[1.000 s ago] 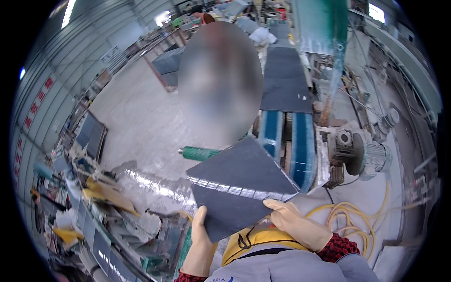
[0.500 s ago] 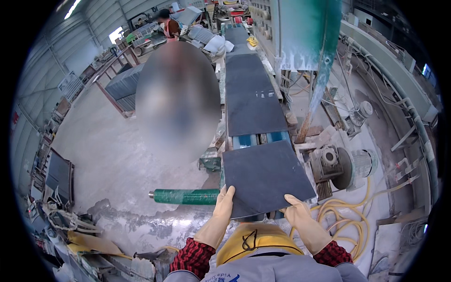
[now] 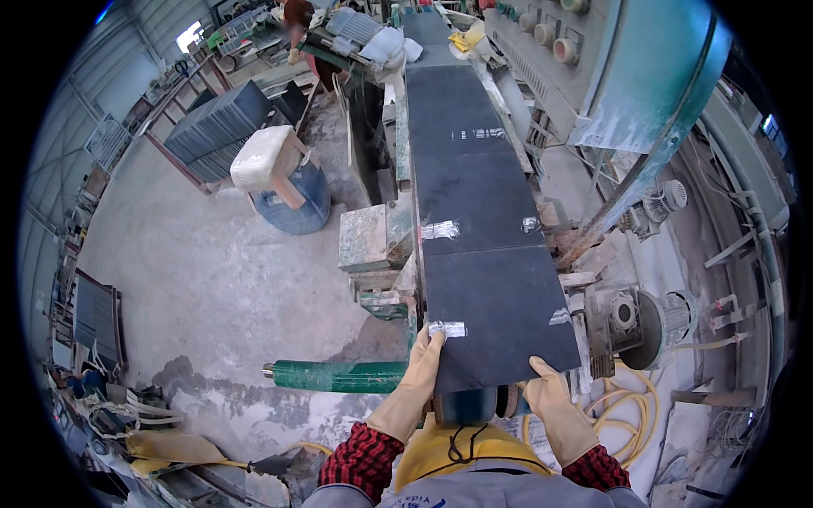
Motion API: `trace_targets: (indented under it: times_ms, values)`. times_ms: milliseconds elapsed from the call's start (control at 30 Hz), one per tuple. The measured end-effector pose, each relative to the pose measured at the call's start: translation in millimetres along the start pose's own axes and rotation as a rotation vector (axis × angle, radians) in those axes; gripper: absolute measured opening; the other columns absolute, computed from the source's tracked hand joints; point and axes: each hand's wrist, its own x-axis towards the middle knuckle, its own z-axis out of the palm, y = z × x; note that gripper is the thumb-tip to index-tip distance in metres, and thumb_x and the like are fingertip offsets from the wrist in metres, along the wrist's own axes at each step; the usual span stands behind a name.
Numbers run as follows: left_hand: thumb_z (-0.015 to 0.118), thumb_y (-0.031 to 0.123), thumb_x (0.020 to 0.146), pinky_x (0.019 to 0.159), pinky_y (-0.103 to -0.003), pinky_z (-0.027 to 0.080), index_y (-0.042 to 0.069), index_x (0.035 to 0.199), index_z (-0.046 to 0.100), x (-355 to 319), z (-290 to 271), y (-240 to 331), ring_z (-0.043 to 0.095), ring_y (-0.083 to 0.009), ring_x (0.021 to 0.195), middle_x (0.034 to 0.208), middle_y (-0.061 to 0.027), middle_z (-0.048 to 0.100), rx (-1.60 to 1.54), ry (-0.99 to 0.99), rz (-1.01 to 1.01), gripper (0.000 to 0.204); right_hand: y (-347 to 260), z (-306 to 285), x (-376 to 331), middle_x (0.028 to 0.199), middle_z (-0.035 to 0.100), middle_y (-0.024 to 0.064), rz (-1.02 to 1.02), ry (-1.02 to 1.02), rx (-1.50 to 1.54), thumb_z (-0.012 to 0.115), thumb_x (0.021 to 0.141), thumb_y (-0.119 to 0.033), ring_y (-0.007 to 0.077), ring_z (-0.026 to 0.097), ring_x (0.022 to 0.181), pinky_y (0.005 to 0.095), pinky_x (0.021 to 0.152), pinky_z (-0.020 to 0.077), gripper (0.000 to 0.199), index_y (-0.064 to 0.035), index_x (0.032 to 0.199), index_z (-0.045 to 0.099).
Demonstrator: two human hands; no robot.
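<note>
A dark grey stone slab (image 3: 508,313) lies at the near end of a conveyor, its far edge meeting another dark slab (image 3: 478,199). My left hand (image 3: 417,372), in a cream rubber glove, grips its near left edge, thumb on top beside a bright reflection. At the near right corner my right hand (image 3: 555,406), gloved alike, has its thumb over the edge. The fingers beneath the slab are hidden for both hands. Part of the blue belt (image 3: 466,406) shows under the near edge.
A green roller (image 3: 339,377) juts out left of the conveyor. Beyond it stand a blue barrel (image 3: 296,207) and stacked slabs (image 3: 216,127). To the right are a motor (image 3: 669,326), a yellow hose (image 3: 631,415) and a tall cabinet (image 3: 644,93). A person (image 3: 298,17) stands far left.
The held slab has slid forward against the one ahead, closing the gap where blue belt showed. Both hands stay at its near edge. My view has shifted.
</note>
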Motion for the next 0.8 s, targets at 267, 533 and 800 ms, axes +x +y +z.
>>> trace_targets:
  times_ms: [267, 533, 800]
  values:
    - [0.056, 0.03, 0.106, 0.097, -0.036, 0.052, 0.004, 0.141, 0.056, 16, -22, -1, 0.068, -0.0232, 0.11, 0.121, -0.014, 0.071, 0.596, 0.062, 0.163, 0.044, -28, 25, -15, 0.131, 0.063, 0.0252, 0.351, 0.032, -0.268, 0.063, 0.102, -0.016, 0.0391, 0.064, 0.121, 0.0528, 0.105, 0.0527, 0.042, 0.007, 0.136, 0.054]
    - [0.057, 0.042, 0.102, 0.073, -0.037, 0.057, 0.013, 0.139, 0.06, -29, -58, 104, 0.075, -0.0243, 0.075, 0.084, -0.0096, 0.076, 1.0, 0.23, 0.101, 0.047, -96, 46, -20, 0.103, 0.078, 0.0149, -0.025, -0.26, -1.098, 0.066, 0.102, -0.025, 0.0236, 0.076, 0.093, 0.0318, 0.084, 0.0608, 0.036, 0.0061, 0.12, 0.071]
    - [0.057, 0.036, 0.104, 0.074, -0.033, 0.058, 0.006, 0.147, 0.051, -160, -126, -35, 0.075, -0.0207, 0.081, 0.1, -0.013, 0.077, 0.817, 0.297, -0.049, 0.052, 21, 94, -10, 0.107, 0.055, 0.0101, -1.359, -1.009, -1.928, 0.059, 0.088, -0.02, 0.0325, 0.053, 0.102, 0.0444, 0.087, 0.0469, 0.021, -0.0087, 0.105, 0.061]
